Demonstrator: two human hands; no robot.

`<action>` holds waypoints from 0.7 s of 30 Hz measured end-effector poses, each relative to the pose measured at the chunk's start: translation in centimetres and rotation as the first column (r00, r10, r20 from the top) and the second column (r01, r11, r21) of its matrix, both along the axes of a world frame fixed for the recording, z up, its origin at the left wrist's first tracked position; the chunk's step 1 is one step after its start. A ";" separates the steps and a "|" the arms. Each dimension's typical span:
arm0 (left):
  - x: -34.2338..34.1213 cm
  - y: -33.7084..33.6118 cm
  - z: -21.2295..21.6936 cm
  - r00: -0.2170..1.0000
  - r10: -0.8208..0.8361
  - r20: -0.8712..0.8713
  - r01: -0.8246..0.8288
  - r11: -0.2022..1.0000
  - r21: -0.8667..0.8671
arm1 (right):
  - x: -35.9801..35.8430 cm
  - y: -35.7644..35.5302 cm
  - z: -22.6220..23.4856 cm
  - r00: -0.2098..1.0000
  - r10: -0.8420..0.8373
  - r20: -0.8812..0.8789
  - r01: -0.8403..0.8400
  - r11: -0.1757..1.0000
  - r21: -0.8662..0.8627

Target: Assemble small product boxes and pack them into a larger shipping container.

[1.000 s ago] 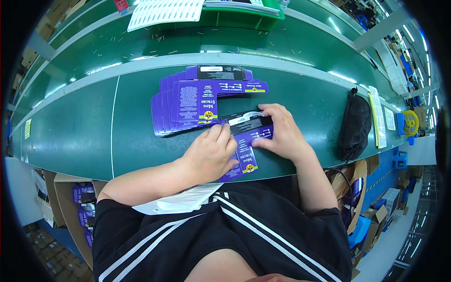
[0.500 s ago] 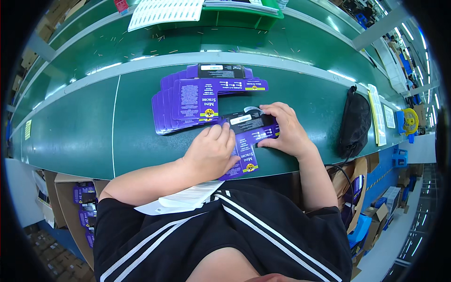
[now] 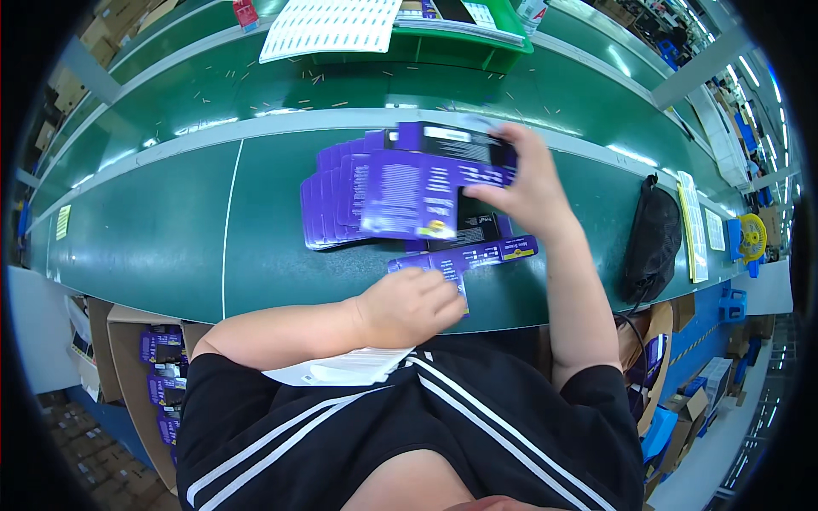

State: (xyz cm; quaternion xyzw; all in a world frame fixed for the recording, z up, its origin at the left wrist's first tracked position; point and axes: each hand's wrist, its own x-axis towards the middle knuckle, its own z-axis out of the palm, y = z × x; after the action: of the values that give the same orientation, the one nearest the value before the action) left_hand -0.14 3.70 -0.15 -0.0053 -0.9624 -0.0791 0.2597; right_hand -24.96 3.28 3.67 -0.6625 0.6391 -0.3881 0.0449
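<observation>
My right hand pinches the right side of a flat, unfolded purple carton and holds it raised over the table. The carton is blurred; its black panel bears a white label. Below it another flat purple carton with a black panel lies on the table, partly covered by the raised one. Over the near left part of this lower carton, my left hand rests with curled fingers; its fingertips are partly hidden. A fanned stack of purple cartons lies to the left, partly behind the raised carton.
White sheets lie between my left forearm and body. A black mesh pouch and papers are at the right. Beyond the table's ledge stand a green bin and a label sheet. An open box of purple cartons is at lower left.
My right hand has lifted a carton up and away from me, toward the stack. My left hand has come off that carton and moved slightly nearer me. Another flat carton now shows beneath.
</observation>
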 end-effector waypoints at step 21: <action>-0.3 0.5 -0.6 0.929 0.292 0.229 -0.310 0.949 0.048 | 5.1 4.7 -4.6 0.894 -0.244 0.376 0.149 0.953 0.263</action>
State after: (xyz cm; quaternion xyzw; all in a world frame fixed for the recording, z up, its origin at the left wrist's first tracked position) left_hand -0.45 4.16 -0.77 0.1620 -0.9704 -0.0784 0.1609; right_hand -19.86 7.96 -0.97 -0.4899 0.7200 -0.4434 0.2121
